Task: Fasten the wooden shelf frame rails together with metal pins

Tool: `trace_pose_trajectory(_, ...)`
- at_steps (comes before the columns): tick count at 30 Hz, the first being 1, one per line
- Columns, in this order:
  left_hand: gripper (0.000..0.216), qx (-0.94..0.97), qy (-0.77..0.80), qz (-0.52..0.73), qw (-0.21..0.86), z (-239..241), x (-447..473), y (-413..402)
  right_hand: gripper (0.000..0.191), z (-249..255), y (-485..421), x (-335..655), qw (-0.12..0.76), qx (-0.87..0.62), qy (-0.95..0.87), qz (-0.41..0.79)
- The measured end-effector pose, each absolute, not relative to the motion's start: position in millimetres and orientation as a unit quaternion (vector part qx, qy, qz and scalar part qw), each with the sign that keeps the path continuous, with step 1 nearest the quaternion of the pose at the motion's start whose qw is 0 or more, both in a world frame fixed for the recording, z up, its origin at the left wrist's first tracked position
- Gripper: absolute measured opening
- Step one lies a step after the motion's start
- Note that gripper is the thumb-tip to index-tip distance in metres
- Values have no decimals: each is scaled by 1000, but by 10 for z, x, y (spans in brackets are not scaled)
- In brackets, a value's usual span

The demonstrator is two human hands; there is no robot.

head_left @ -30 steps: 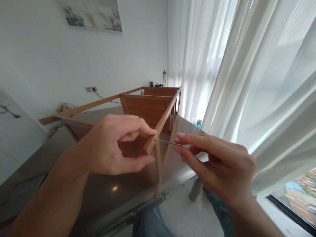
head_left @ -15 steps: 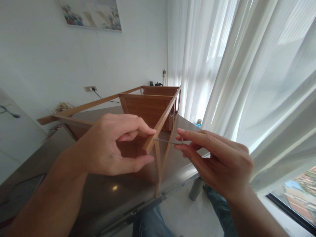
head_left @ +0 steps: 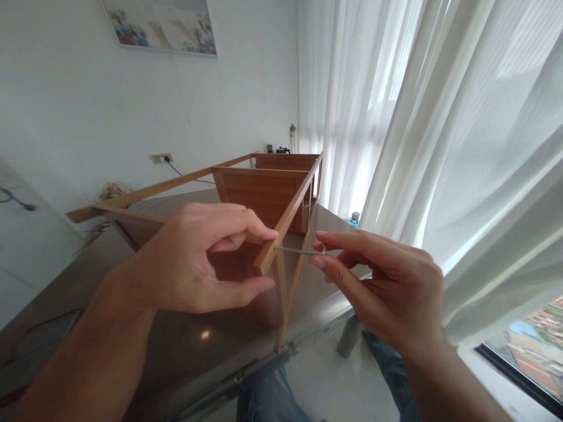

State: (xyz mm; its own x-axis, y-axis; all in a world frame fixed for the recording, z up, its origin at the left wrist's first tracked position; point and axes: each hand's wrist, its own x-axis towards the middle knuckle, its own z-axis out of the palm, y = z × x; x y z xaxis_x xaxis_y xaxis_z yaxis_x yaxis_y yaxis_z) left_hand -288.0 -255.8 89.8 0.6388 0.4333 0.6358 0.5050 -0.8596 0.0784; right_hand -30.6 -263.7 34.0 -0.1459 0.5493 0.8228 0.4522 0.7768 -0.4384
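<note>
A wooden shelf unit (head_left: 264, 199) with slim posts and panelled shelves lies on its side on the table. My left hand (head_left: 197, 258) steadies the near end of its upper post (head_left: 288, 225): the index fingertip presses on top, and the thumb is below the end. Between the thumb and fingers of my right hand (head_left: 378, 275) is a hex key (head_left: 297, 251), pinched near its short bent end. The key's long arm reaches left to a small screw hole in the post's side. How deep its tip sits cannot be seen.
The dark table (head_left: 176, 346) carries the shelf unit, and its metal-railed edge runs just in front of me. A bottle with blue (head_left: 354, 219) stands near white curtains (head_left: 373, 117) on the right. A plugged-in cable (head_left: 173, 167) hangs from the wall socket behind.
My right hand has rolled slightly and shifted a little left around the hex key's bent end. The left hand and the shelf unit have stayed in place.
</note>
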Motion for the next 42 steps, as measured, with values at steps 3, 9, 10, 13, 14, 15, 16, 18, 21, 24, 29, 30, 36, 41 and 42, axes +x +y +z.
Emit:
trace_pose_trajectory(3,38,-903,-259,-338,55,897,-2880,-2560,17,335,-2642,-317,563,-334,-754,52)
trace_pose_trajectory(9,38,-904,-255,-338,54,894,-2883,-2556,14,330,-2657,-332,566,-346,-745,70)
trace_pose_trajectory(10,38,-904,-257,-338,54,895,-2884,-2557,15,330,-2659,-332,566,-346,-744,74)
trace_pose_trajectory(13,37,-902,-261,-339,53,901,-2884,-2563,15,333,-2663,-333,566,-348,-743,79)
trace_pose_trajectory(14,37,-902,-262,-339,53,902,-2883,-2564,15,334,-2664,-335,566,-349,-743,80)
trace_pose_trajectory(15,37,-902,-263,-339,53,903,-2882,-2564,15,334,-2665,-338,566,-349,-742,82)
trace_pose_trajectory(16,36,-902,-263,-339,54,903,-2880,-2563,14,334,-2665,-341,566,-348,-742,85)
trace_pose_trajectory(18,37,-902,-263,-338,55,900,-2877,-2559,14,332,-2665,-348,569,-344,-741,93)
trace_pose_trajectory(21,37,-901,-265,-339,57,896,-2876,-2553,12,330,-2662,-353,573,-341,-738,102)
trace_pose_trajectory(24,37,-901,-266,-338,56,898,-2881,-2559,12,328,-2665,-354,574,-344,-736,105)
trace_pose_trajectory(29,36,-901,-266,-339,53,904,-2884,-2572,12,335,-2678,-354,569,-349,-735,118)
trace_pose_trajectory(30,36,-901,-266,-339,53,905,-2883,-2573,11,337,-2679,-355,568,-351,-734,122)
trace_pose_trajectory(36,36,-902,-264,-338,52,910,-2876,-2572,12,353,-2690,-357,567,-355,-730,139)
trace_pose_trajectory(41,38,-902,-264,-339,52,904,-2885,-2571,12,376,-2714,-362,560,-363,-727,161)
trace_pose_trajectory(42,38,-902,-263,-339,51,903,-2886,-2570,12,379,-2718,-364,559,-364,-727,164)
